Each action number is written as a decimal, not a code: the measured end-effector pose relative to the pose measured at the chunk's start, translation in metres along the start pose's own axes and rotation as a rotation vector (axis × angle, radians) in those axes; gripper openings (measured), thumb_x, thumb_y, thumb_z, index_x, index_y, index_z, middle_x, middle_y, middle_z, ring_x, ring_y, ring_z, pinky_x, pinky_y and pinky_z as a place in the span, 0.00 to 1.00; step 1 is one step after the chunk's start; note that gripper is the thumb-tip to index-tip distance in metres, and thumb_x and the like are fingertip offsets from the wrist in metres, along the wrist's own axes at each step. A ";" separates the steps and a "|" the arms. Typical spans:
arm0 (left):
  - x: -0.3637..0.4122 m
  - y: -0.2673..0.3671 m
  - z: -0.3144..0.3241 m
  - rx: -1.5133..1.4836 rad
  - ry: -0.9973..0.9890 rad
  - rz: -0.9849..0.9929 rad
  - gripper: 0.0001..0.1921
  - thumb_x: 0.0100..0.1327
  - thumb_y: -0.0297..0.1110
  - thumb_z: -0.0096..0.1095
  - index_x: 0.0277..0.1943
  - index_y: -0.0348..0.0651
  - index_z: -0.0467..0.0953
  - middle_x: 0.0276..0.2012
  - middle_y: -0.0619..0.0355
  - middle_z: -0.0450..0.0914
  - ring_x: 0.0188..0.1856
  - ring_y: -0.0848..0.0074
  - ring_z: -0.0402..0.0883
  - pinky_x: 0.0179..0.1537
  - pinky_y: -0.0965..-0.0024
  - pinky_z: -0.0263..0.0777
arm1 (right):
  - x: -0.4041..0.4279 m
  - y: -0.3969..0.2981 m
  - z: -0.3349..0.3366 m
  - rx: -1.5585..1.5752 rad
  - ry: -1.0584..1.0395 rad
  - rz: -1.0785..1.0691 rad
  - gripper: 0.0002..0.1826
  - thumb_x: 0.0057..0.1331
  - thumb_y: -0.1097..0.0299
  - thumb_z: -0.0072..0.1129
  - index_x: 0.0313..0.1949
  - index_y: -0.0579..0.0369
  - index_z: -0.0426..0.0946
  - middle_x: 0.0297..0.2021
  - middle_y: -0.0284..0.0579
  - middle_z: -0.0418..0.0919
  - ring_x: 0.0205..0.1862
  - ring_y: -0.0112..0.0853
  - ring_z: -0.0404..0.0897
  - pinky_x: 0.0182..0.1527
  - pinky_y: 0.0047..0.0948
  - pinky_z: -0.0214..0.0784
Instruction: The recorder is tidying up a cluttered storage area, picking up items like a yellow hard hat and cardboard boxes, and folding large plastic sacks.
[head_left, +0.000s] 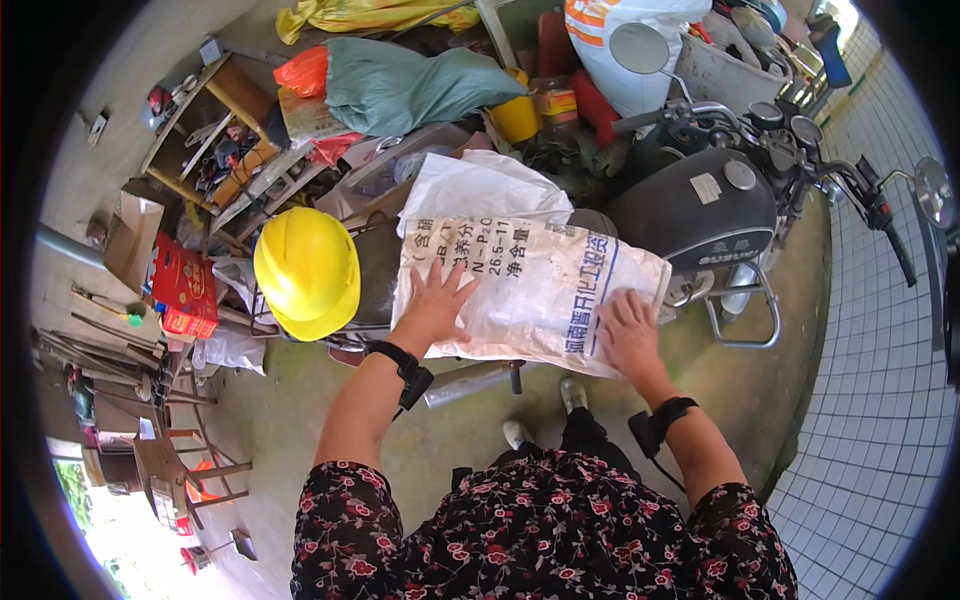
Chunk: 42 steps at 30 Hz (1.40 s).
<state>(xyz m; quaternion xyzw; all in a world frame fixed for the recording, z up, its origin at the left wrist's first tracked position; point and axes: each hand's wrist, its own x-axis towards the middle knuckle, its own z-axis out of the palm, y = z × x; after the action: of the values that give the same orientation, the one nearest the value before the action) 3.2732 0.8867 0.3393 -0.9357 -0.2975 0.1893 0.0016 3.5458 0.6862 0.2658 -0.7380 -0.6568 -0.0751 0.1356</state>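
Note:
A white woven plastic sack (525, 300), printed with writing, lies spread over the seat of a black motorcycle (682, 206). My left hand (436, 304) presses flat on the sack's left part with its fingers spread. Near the sack's right end, my right hand (630, 334) lies palm down on it, fingers a little bent. Neither hand grips the cloth. Another white sack (480, 187) shows behind the printed one, its lower part covered. To the left, a yellow hard hat (307, 274) rests on the rear of the motorcycle.
Behind the motorcycle are a green sack (412, 86), a yellow bucket (516, 109) and a bulging white bag (630, 67). The handlebar (889, 232) and mirror (934, 193) stick out at right near a tiled wall (862, 390). Wooden shelving (217, 135) stands at left.

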 end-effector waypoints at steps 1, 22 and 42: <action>0.003 0.002 0.001 0.001 -0.044 -0.025 0.48 0.40 0.55 0.68 0.65 0.58 0.52 0.67 0.54 0.43 0.67 0.48 0.38 0.58 0.34 0.39 | -0.009 0.010 0.004 -0.001 -0.006 0.011 0.26 0.53 0.53 0.56 0.53 0.39 0.68 0.52 0.46 0.65 0.58 0.45 0.60 0.55 0.51 0.52; 0.001 -0.007 0.045 -0.099 0.083 -0.060 0.48 0.40 0.60 0.65 0.65 0.60 0.51 0.67 0.54 0.43 0.68 0.51 0.36 0.59 0.35 0.34 | 0.028 0.035 0.006 0.169 -0.650 0.233 0.21 0.47 0.59 0.63 0.40 0.54 0.76 0.45 0.48 0.72 0.50 0.45 0.68 0.44 0.45 0.64; 0.012 -0.057 0.012 -0.656 0.761 -0.730 0.29 0.56 0.50 0.55 0.53 0.37 0.66 0.56 0.41 0.64 0.57 0.52 0.64 0.52 0.56 0.60 | 0.127 -0.048 0.042 -0.007 -0.226 -0.177 0.54 0.34 0.55 0.72 0.61 0.52 0.53 0.58 0.64 0.55 0.57 0.63 0.56 0.57 0.53 0.48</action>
<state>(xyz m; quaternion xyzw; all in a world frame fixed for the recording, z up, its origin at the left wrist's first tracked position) 3.2462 0.9386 0.3301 -0.7273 -0.6197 -0.2714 -0.1154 3.5114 0.8241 0.2675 -0.6813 -0.7302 -0.0055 0.0512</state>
